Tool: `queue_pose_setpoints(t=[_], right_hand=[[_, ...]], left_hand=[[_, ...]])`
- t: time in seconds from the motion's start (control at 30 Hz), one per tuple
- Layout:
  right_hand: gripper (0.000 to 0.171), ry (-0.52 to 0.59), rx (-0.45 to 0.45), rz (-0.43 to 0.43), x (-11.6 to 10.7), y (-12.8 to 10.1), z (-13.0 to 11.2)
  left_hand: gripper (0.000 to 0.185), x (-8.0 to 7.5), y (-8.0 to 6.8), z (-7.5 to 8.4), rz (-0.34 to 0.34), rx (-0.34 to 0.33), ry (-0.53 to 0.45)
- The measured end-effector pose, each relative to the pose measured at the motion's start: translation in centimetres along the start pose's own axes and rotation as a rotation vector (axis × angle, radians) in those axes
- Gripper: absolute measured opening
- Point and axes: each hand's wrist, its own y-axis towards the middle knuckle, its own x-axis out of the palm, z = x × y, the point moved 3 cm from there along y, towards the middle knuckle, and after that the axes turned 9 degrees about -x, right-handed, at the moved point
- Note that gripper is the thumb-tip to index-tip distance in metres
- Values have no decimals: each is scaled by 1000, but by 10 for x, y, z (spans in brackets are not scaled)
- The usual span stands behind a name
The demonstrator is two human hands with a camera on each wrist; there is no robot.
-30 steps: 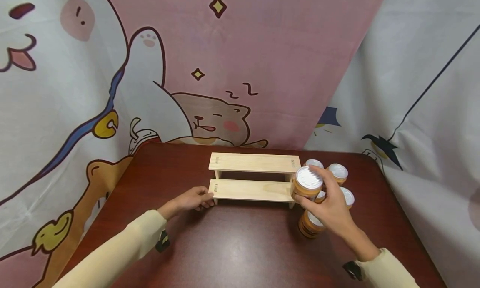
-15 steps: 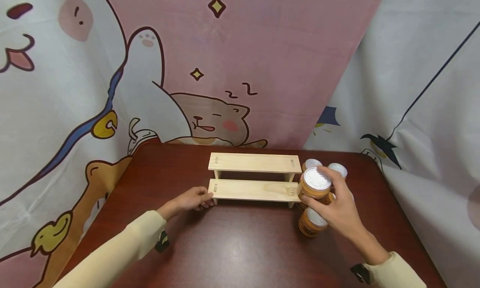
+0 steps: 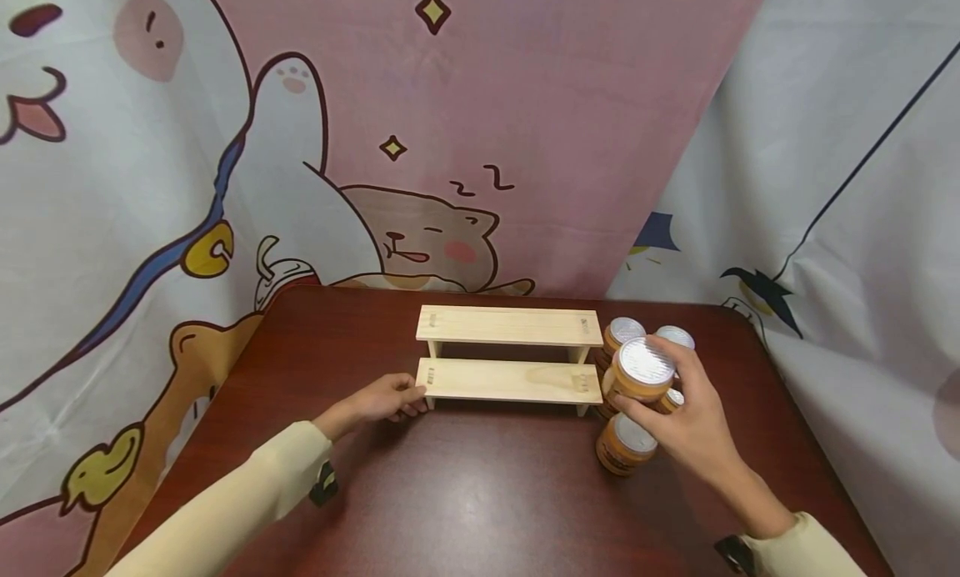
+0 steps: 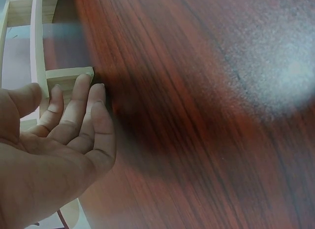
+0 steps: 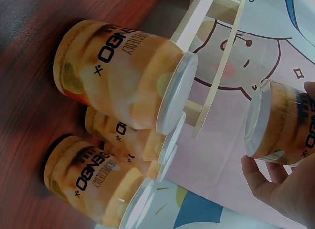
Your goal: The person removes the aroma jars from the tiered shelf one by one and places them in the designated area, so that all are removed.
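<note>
My right hand (image 3: 697,427) grips an orange-labelled canister (image 3: 637,383) with a pale ridged lid, held upright just right of a two-tier pale wooden shelf (image 3: 510,380). In the right wrist view, fingers and thumb wrap the held canister (image 5: 283,123), which is above the standing ones. My left hand (image 3: 386,396) pinches the left end of the lower tier, thumb at the board and fingers beside the end support (image 4: 69,75). Directly in front of the held canister, a matching canister (image 3: 624,445) stands on the table. The held one partly hides others behind it.
Several more canisters stand right of the shelf, among them one at the back (image 3: 624,330) and another (image 3: 675,338) farther right. The dark red-brown table (image 3: 465,494) ends at a printed cloth backdrop (image 3: 555,143) behind and on both sides.
My right hand has carried the canister rightward, from overlapping the lower tier's right end to beside it. The left hand keeps its place at the shelf.
</note>
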Motion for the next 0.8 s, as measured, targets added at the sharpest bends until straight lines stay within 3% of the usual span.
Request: queue_pose_setpoints(t=[0.8], right_hand=[[91, -7, 18, 9, -5, -5, 3]], left_hand=[[28, 0, 3, -2, 6, -15, -6]])
